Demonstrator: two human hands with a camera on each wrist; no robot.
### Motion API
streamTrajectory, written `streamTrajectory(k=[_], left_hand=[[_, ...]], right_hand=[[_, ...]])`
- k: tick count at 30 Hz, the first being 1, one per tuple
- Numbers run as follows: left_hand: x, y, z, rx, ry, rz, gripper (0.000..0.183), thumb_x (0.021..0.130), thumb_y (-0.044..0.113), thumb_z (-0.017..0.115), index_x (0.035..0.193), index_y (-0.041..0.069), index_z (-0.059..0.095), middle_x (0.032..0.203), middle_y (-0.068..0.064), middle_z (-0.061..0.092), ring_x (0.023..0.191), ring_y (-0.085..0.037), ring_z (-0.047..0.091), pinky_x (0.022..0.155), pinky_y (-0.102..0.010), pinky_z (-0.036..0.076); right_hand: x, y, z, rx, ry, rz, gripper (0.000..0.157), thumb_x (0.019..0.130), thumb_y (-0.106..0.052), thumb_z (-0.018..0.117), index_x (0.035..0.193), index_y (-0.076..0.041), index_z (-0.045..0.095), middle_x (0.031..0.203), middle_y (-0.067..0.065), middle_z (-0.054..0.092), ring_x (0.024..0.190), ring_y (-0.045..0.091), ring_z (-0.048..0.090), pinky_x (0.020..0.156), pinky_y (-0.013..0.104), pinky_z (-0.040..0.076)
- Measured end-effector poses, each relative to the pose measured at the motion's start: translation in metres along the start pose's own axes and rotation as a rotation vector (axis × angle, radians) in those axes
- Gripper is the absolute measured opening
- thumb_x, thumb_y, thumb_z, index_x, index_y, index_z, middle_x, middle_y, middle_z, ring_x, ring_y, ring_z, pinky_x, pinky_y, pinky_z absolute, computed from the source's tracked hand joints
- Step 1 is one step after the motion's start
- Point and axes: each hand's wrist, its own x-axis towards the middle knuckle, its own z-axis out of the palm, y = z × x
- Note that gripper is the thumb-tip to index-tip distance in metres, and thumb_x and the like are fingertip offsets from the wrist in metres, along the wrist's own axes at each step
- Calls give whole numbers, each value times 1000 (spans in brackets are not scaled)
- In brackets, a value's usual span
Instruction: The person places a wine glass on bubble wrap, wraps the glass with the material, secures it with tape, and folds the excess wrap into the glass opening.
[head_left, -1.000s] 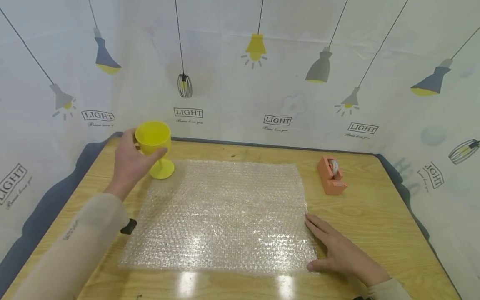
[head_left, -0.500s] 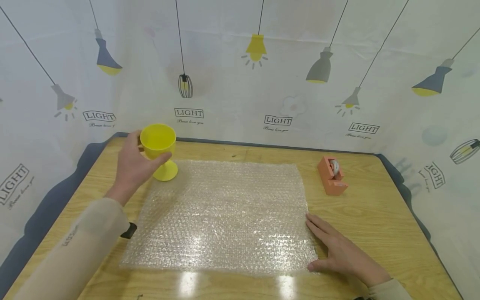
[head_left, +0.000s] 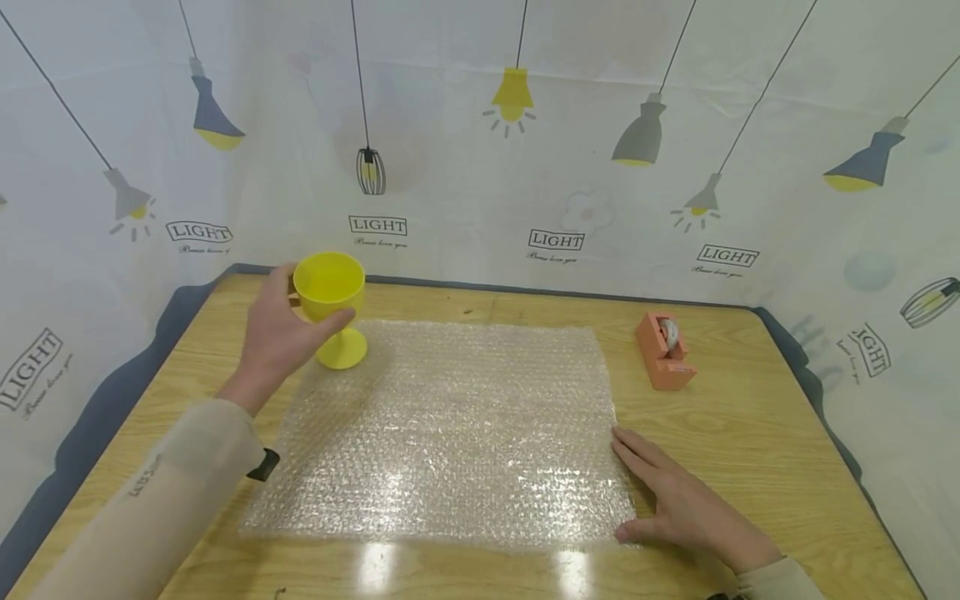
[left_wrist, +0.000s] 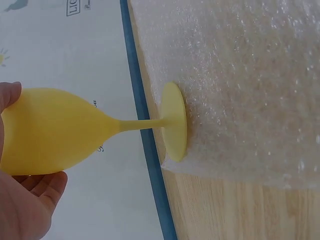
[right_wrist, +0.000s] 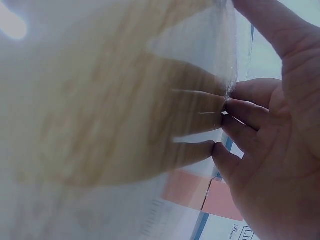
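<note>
My left hand (head_left: 281,333) holds a yellow goblet (head_left: 330,287) by its bowl, thumb on the near side and fingers round the far side. The goblet is upright over the far left corner of a sheet of bubble wrap (head_left: 465,417). In the left wrist view the goblet's foot (left_wrist: 174,121) is very close to the sheet; whether it touches cannot be told. My right hand (head_left: 682,504) rests at the sheet's right edge with fingers extended. In the right wrist view its fingertips (right_wrist: 220,145) touch the glossy surface.
An orange tape dispenser (head_left: 663,352) with a roll of tape stands on the wooden table (head_left: 750,400), right of the sheet. Behind the table hangs a white cloth (head_left: 442,192) printed with lamps. The table's back edge lies just beyond the goblet.
The left hand has carried the goblet to the right and slightly toward me, over the corner of the bubble wrap. The right hand and the sheet have stayed in place.
</note>
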Motion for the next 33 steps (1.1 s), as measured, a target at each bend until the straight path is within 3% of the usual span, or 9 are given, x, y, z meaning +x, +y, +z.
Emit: streamTrajectory(k=[24, 33], left_hand=[[-14, 10, 7, -24, -37, -6, 82, 83, 30, 87, 147, 4, 43, 140, -14, 53, 130, -34, 51, 107, -56, 46], [-22, 17, 10, -40, -51, 21, 79, 83, 30, 88, 145, 5, 47, 137, -13, 56, 127, -32, 53, 106, -56, 47]], right_hand=[[0, -1, -2, -15, 5, -26, 115, 77, -73, 70, 158, 1, 36, 167, 15, 29, 147, 41, 36, 109, 58, 45], [0, -1, -2, 3, -10, -8, 115, 77, -74, 70, 159, 0, 35, 168, 14, 28, 149, 41, 34, 111, 58, 43]])
